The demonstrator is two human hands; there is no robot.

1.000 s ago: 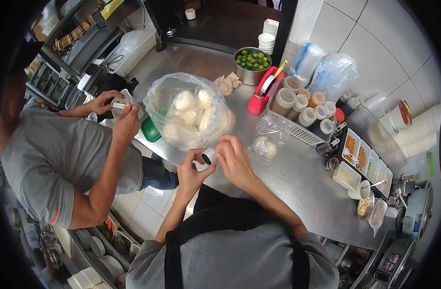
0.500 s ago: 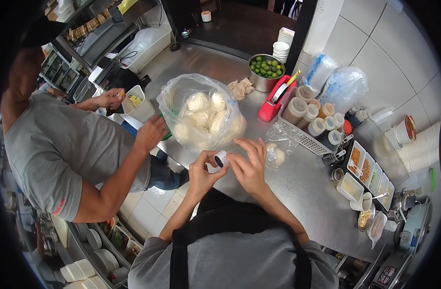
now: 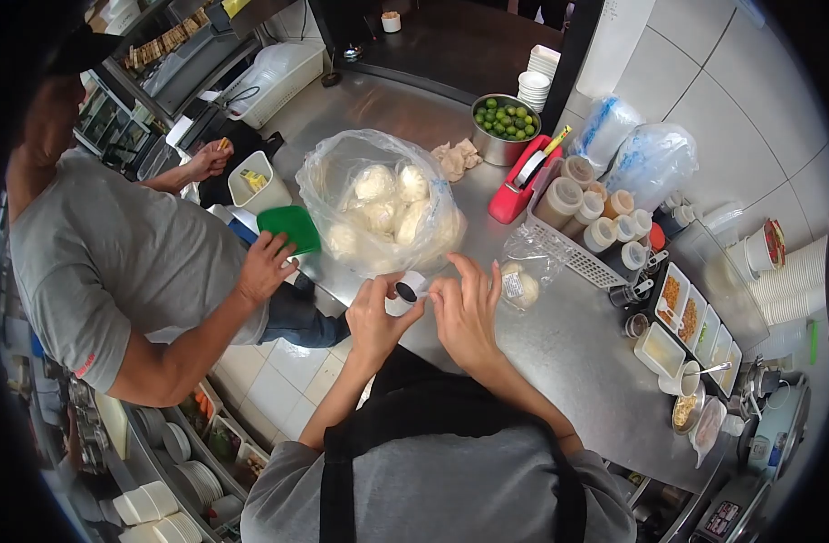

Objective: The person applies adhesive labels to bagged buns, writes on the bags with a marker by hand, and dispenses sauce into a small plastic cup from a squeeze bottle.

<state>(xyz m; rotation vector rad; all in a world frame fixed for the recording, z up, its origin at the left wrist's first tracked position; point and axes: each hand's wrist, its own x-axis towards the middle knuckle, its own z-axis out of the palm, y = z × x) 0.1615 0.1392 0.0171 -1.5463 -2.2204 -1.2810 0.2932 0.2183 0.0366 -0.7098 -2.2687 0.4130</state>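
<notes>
Left hand pinches a small roll, just nearside of the big bag; right hand, fingers part-spread, is at the roll's edge, grip impossible to tell! Right of the bag, a small packet; beyond, rightward, the lime bowl.

No text is readable | near nine o'clock: red lettering on co-worker's sleeve | two: blue print on plastic bags | three: white label on clear bag
</notes>
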